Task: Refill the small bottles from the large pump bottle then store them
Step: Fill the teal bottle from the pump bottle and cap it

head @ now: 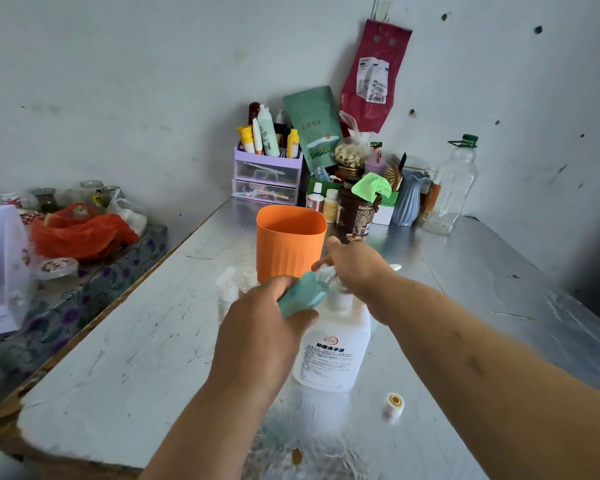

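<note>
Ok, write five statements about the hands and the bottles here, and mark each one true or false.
1. The left hand holds a small teal bottle. True.
2. The right hand hangs idle, touching nothing. False: it is on the pump head of the large white pump bottle.
3. The orange cup stands behind the pump bottle. True.
4. The teal bottle stands upright inside the orange cup. False: it is held tilted, with its mouth at the pump's nozzle.
5. A small white cap sits on the table, to the right of the pump bottle. True.
</note>
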`<state>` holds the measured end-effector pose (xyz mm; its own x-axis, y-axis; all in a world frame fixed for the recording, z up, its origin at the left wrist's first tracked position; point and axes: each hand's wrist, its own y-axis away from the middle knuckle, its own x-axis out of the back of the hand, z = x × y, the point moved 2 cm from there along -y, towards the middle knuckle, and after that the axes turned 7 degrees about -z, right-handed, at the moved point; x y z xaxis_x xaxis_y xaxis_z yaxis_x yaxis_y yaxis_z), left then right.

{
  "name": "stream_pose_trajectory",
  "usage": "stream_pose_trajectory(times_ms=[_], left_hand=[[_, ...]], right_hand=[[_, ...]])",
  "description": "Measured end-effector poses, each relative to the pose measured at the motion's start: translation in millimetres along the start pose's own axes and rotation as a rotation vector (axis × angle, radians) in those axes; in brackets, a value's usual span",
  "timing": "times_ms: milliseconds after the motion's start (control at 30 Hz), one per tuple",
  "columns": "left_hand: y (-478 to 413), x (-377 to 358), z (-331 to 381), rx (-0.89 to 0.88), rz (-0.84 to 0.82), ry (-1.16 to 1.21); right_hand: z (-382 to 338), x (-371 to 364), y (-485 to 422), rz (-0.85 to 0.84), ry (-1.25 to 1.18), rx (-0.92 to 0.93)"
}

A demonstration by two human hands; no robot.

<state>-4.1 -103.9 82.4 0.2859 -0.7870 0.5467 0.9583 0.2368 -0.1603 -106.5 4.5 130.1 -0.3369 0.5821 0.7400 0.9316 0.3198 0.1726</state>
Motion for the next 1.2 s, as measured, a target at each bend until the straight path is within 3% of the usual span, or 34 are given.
stream_pose_trajectory(times_ms=[267, 433, 600, 700, 1200], left_hand=[[5, 0, 1, 0.003, -0.011, -0.015], [7, 2, 0, 0.005, -0.016, -0.035], [6, 2, 0, -0.001, -0.012, -0.037], [6, 1, -1, -0.003, -0.004, -0.026], [2, 1, 2, -0.009, 0.026, 0.017]], right_hand=[[-6, 2, 10, 0.015, -0.094, -0.037], [-10, 5, 16, 0.010, -0.333, -0.100], [-12, 4, 12, 0.018, -0.167, -0.053], [-10, 5, 12, 0.009, -0.239, -0.064], [-3, 5, -1, 0.015, 0.029, 0.026]])
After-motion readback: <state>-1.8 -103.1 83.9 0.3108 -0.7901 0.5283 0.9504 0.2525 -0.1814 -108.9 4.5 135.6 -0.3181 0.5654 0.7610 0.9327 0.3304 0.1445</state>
